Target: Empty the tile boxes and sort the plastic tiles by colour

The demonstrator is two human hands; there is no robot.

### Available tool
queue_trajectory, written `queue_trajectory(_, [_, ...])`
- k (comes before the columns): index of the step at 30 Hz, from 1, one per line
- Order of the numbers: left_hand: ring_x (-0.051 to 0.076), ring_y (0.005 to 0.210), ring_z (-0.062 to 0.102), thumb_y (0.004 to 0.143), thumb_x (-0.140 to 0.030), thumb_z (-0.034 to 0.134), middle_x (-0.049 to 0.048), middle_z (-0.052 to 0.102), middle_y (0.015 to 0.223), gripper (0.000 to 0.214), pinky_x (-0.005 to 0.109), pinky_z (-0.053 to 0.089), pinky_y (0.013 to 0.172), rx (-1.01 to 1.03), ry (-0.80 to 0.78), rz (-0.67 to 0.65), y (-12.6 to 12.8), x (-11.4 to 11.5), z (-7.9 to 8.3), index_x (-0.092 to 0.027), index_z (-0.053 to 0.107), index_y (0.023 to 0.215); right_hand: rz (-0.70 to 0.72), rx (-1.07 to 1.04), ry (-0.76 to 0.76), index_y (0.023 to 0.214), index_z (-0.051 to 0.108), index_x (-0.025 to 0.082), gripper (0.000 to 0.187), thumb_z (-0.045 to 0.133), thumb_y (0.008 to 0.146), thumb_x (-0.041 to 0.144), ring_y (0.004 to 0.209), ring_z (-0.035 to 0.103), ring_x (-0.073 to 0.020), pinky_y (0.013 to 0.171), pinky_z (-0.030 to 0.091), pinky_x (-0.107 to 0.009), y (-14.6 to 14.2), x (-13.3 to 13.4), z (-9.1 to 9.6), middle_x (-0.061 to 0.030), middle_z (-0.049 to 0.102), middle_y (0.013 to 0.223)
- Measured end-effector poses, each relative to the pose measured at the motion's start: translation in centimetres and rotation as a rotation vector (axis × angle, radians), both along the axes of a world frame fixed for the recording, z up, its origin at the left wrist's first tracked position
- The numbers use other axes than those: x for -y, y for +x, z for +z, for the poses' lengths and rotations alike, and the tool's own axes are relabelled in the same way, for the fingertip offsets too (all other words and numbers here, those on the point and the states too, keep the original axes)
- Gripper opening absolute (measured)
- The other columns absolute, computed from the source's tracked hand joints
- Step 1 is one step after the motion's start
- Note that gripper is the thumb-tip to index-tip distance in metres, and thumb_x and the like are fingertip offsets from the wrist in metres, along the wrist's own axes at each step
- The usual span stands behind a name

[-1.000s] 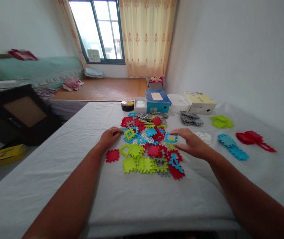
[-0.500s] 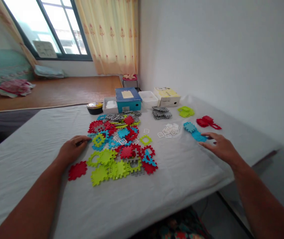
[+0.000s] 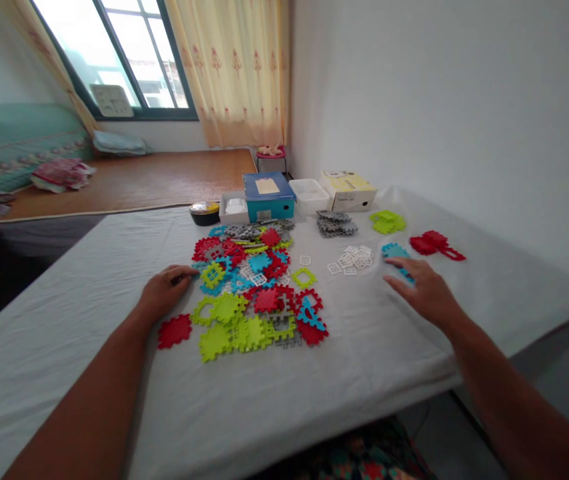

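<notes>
My left hand (image 3: 167,290) rests at the left edge of a mixed pile of notched plastic tiles, its fingers drawn together with the tips at a blue tile (image 3: 197,272). Its exact grip is too small to see. Over on the right, my right hand (image 3: 424,293) hovers with thumb and fingers apart, holding nothing, partly covering a small group of blue tiles (image 3: 393,250). Lime tiles (image 3: 222,339) make up the pile's near side, with red tiles (image 3: 267,300) in its middle. A single red tile (image 3: 174,331) lies beside my left forearm.
White square frames (image 3: 352,259) lie between the pile and the blue tiles. Behind are grey tiles (image 3: 336,225), lime tiles (image 3: 387,221) and red tiles (image 3: 433,244). A blue box (image 3: 269,198), white tub (image 3: 309,197) and yellow-white box (image 3: 348,192) line the back.
My right hand has come away from the blue tiles' near end and now reaches over them, fingers spread. The view has shifted, moving the scene rightward. My left hand stays by the pile.
</notes>
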State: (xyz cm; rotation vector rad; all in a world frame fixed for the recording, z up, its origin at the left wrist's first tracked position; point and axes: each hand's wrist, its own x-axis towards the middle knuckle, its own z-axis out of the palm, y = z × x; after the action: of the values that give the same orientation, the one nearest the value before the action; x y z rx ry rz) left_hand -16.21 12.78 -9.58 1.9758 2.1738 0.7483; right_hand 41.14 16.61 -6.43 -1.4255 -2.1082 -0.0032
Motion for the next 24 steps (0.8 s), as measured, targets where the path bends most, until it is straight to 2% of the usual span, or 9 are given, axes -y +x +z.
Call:
queue_trajectory(3, [0.023,0.101,0.065,0.075,-0.042,0.047,0.0049,0.071,0.11,0.04,0.032,0.049,0.096,0.004,0.018,-0.001,0.0,0.0,-0.1,-0.023,0.074,0.098,0.388,0.003,-0.131,0.12,0.062,0.026,0.033,0.056,0.09,0.038,0.111,0.06,-0.0257,0.099,0.047,-0.046,-6.3,2.7,1.0,-0.008,0.068,0.117])
queue_trajectory(5, [0.023,0.1,0.066,0.075,-0.043,0.047,0.0048,0.071,0.109,0.04,0.032,0.049,0.095,0.009,0.021,0.001,0.1,0.1,-0.1,-0.023,0.074,0.097,0.548,0.023,-0.213,0.123,0.06,0.026,0.036,0.06,0.089,0.037,0.11,0.06,-0.0245,0.097,0.049,-0.044,-9.8,4.1,0.9,-0.008,0.067,0.119])
queue_trajectory(8, [0.022,0.099,0.066,0.075,-0.043,0.046,0.0049,0.071,0.108,0.041,0.031,0.05,0.093,0.016,0.024,-0.009,0.2,0.2,0.0,-0.022,0.074,0.097,0.558,0.062,-0.259,0.121,0.061,0.024,0.036,0.064,0.087,0.035,0.106,0.061,-0.0245,0.092,0.051,-0.043,-12.8,5.1,-0.1,-0.0099,0.068,0.115])
queue_trajectory(12, [0.022,0.1,0.066,0.075,-0.042,0.047,0.0048,0.071,0.109,0.041,0.032,0.049,0.094,0.018,0.024,-0.016,0.0,0.2,0.0,-0.023,0.073,0.098,0.546,0.051,-0.248,0.114,0.064,0.022,0.027,0.062,0.088,0.028,0.098,0.062,-0.0232,0.088,0.051,-0.042,-13.5,5.1,-1.1,-0.0081,0.07,0.108])
queue_trajectory(15, [0.023,0.101,0.065,0.075,-0.043,0.047,0.0046,0.071,0.11,0.04,0.032,0.049,0.095,0.018,0.021,-0.019,-0.1,0.1,0.0,-0.024,0.073,0.099,0.531,-0.035,-0.228,0.115,0.064,0.024,0.028,0.059,0.088,0.024,0.1,0.063,-0.0219,0.089,0.052,-0.04,-12.8,5.0,-1.0,-0.0064,0.07,0.112])
queue_trajectory(18, [0.024,0.102,0.065,0.076,-0.045,0.046,0.005,0.07,0.111,0.042,0.033,0.049,0.095,0.013,0.008,-0.01,-0.2,0.0,0.0,-0.023,0.073,0.099,0.416,-0.116,-0.212,0.119,0.062,0.025,0.031,0.057,0.088,0.026,0.097,0.066,-0.0201,0.084,0.054,-0.037,-10.5,3.9,-0.3,-0.0059,0.069,0.114])
queue_trajectory(21, [0.024,0.102,0.065,0.076,-0.045,0.047,0.0056,0.07,0.113,0.041,0.035,0.049,0.095,-0.005,-0.013,-0.014,-0.3,-0.1,0.0,-0.024,0.072,0.1,0.174,-0.156,-0.139,0.111,0.066,0.024,0.029,0.06,0.086,0.036,0.09,0.067,-0.0206,0.076,0.055,-0.034,-5.5,0.8,0.5,-0.0055,0.071,0.105])
queue_trajectory(24, [0.024,0.102,0.064,0.078,-0.046,0.047,0.0052,0.069,0.116,0.041,0.036,0.048,0.096,-0.015,-0.031,-0.014,-0.4,-0.1,0.0,-0.024,0.071,0.102,-0.166,-0.2,-0.023,0.104,0.068,0.021,0.031,0.059,0.083,0.043,0.087,0.067,-0.0222,0.072,0.053,-0.034,1.6,-3.4,0.4,-0.007,0.072,0.102])
